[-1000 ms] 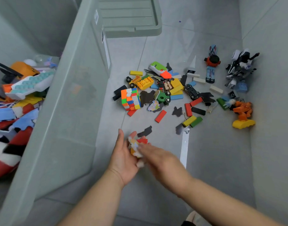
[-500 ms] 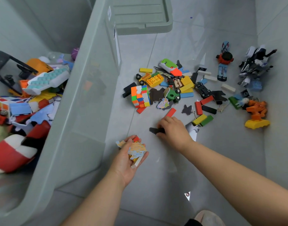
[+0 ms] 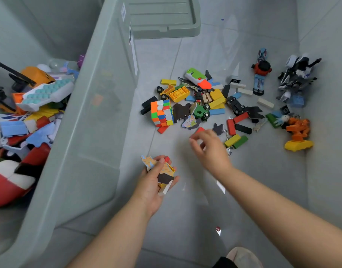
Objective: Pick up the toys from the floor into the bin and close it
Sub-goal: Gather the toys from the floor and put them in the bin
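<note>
My left hand (image 3: pixel 153 182) is shut on a handful of small toys (image 3: pixel 162 171): puzzle pieces, a dark piece, a red and a yellow block. My right hand (image 3: pixel 210 149), blurred, hovers with curled, parted fingers over a red block (image 3: pixel 200 129) at the near edge of the toy pile (image 3: pixel 205 101). Whether it touches the block I cannot tell. The pile on the floor holds a colour cube (image 3: pixel 162 113), building bricks, a green car and flat blocks. The open grey bin (image 3: pixel 88 132) stands on the left with several toys inside.
The bin's lid (image 3: pixel 162 18) lies on the floor behind the pile. A robot figure (image 3: pixel 295 78), a small doll (image 3: pixel 261 70) and an orange figure on a yellow base (image 3: pixel 298 134) lie at the right by a grey wall. My foot (image 3: pixel 243 256) is at the bottom.
My right hand picked a dark puzzle piece off the floor, and that piece now lies in my left hand. The right hand has gone back out to the red block.
</note>
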